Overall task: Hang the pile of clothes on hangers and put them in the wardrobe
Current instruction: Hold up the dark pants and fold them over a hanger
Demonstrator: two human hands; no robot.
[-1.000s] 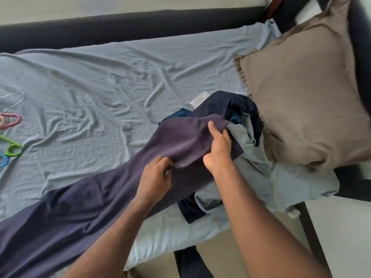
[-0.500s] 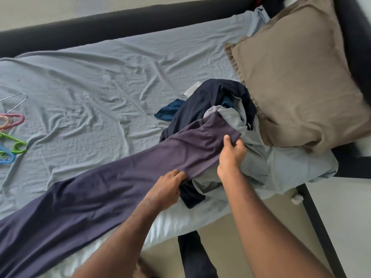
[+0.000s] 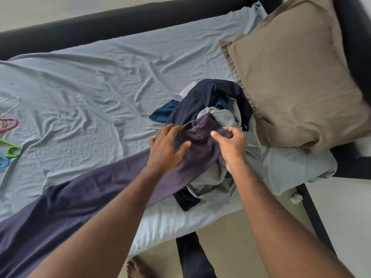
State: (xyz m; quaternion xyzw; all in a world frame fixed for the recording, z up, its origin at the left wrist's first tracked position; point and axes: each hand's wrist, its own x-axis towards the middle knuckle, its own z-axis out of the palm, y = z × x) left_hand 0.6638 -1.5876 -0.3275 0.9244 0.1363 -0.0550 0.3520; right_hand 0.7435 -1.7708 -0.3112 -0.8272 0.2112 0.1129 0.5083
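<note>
Your left hand (image 3: 167, 146) presses flat, fingers spread, on the purple trousers (image 3: 96, 189); your right hand (image 3: 230, 144) pinches their ribbed waistband at the clothes pile (image 3: 216, 109). The trousers stretch across a wrinkled grey-blue bedsheet (image 3: 96, 77). No writing is readable. A tan pillow (image 3: 297, 73) touches the pile; coloured hangers (image 3: 8, 137) lie far left.

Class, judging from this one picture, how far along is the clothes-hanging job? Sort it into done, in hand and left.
Done: nothing shows as hung; the hangers lie bare at the bed's far left. In hand: the purple garment, stretched across the sheet, with the right hand pinching its top edge and the left hand laid on it. Left: the clothes pile beside the pillow. No wardrobe is in view.
</note>
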